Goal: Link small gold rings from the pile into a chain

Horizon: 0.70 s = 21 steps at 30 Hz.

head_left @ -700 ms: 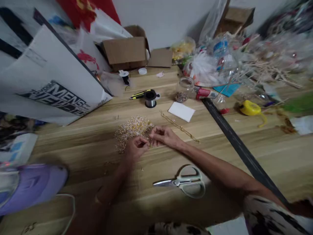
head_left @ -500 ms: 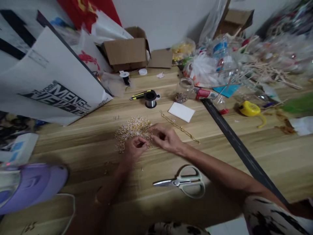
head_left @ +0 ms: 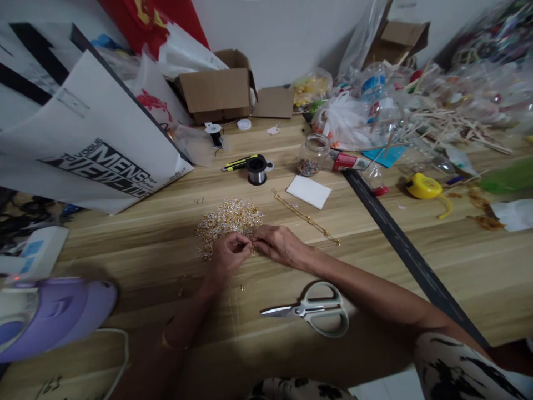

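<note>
Meeting at the near right edge of a loose pile of tiny gold and clear beads [head_left: 227,216], the left hand [head_left: 230,253] and the right hand [head_left: 281,244] work tip to tip. Taking the place where they meet as the centre of the dial, the pile spreads toward ten and eleven o'clock, just beside the grip, with the left hand covering part of its near edge; whether the knuckles touch the beads is hard to tell. In each hand the grip is together, thumb drawn to forefinger in a pinch, the right fingers curled over the top. Anything caught between the tips is too small to make out.

A gold chain [head_left: 307,219] lies on the wooden surface [head_left: 166,239] at two o'clock, apart from the right hand, with a white card [head_left: 308,191] just beyond it. A clear jar [head_left: 312,155] of small beads stands upright at one o'clock. At twelve is a spool of silver wire [head_left: 257,173], a yellow and black cutter [head_left: 238,163] just beside it. The scissors [head_left: 314,308] lie between four and five o'clock, below the right forearm, blades pointing toward nine. Between six and seven, near the left hand, sits one small gold piece [head_left: 242,288].
</note>
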Tool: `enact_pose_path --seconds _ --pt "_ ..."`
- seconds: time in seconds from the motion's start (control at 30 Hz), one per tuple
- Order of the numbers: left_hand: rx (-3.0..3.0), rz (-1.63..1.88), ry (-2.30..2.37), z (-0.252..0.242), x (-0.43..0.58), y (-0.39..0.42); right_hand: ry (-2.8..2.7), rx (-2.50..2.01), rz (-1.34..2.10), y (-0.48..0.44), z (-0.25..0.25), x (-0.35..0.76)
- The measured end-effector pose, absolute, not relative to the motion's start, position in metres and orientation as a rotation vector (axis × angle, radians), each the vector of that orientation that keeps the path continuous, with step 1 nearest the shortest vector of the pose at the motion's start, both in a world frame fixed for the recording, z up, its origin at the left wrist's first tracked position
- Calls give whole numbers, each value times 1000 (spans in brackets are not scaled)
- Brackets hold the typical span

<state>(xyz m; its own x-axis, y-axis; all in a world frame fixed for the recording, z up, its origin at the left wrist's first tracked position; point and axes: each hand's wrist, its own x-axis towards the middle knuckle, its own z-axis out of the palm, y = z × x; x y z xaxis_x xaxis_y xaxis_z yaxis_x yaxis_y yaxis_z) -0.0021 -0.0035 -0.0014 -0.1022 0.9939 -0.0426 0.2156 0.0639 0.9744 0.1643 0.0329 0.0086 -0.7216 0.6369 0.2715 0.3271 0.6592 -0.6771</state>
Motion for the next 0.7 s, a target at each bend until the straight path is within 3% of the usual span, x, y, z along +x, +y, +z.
enact_pose_path --seconds 0.43,0.7 --pt "1224 1058 1457 3 -8 -3 -2139 -910 791 41 12 167" --pt "1180 1065 1402 6 -8 -2 -2345 -616 625 28 15 164"
